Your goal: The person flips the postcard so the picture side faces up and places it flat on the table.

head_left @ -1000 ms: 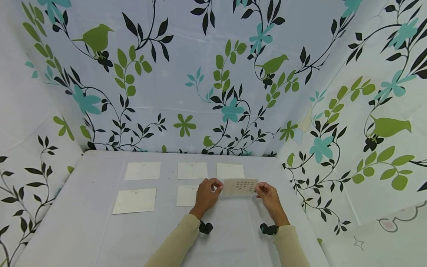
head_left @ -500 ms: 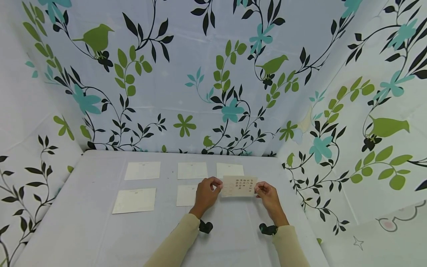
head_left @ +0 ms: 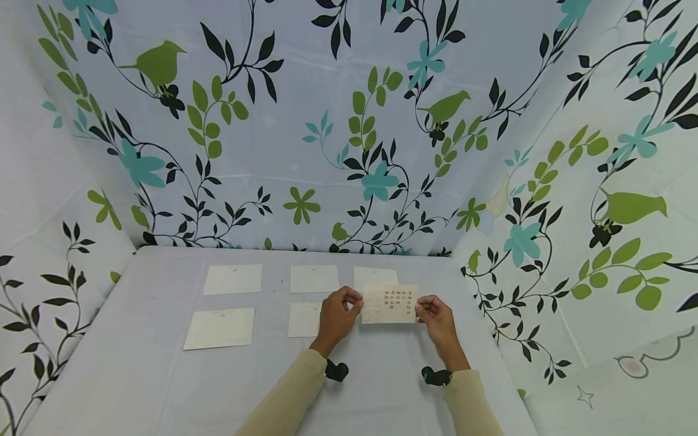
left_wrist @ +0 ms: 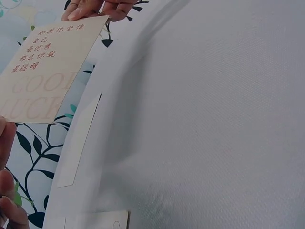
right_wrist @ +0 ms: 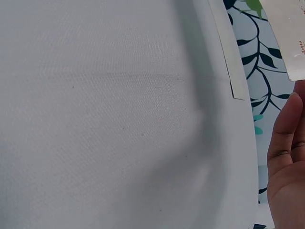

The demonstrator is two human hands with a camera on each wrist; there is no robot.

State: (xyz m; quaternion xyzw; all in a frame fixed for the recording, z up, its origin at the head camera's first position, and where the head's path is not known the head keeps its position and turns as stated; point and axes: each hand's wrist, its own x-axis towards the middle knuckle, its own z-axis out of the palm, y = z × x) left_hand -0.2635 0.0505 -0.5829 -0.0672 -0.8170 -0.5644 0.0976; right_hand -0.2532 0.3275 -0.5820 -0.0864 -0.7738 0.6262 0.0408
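Note:
A cream card (head_left: 390, 304) is held up over the right part of the table, its face turned toward me. My left hand (head_left: 338, 318) pinches its left edge, and my right hand (head_left: 439, 324) pinches the right edge. In the left wrist view the card (left_wrist: 45, 67) shows several lines of red Chinese characters and faint large letters reading "GOOD LUCK". Fingers of the left hand (left_wrist: 8, 191) grip its lower corner there. The right wrist view shows the right hand (right_wrist: 288, 152) at a corner of the card (right_wrist: 288, 36).
Several pale cards lie on the white table: one at back left (head_left: 232, 279), one at front left (head_left: 220, 329), one at back middle (head_left: 314, 279), one partly behind the left hand (head_left: 303, 320), and one behind the held card (head_left: 375, 277). Patterned cloth (head_left: 262, 121) hangs behind.
The held card has tilted upward so its printed face turns more toward me and looks taller. Both hands stay nearly in place, the right one shifting very slightly left.

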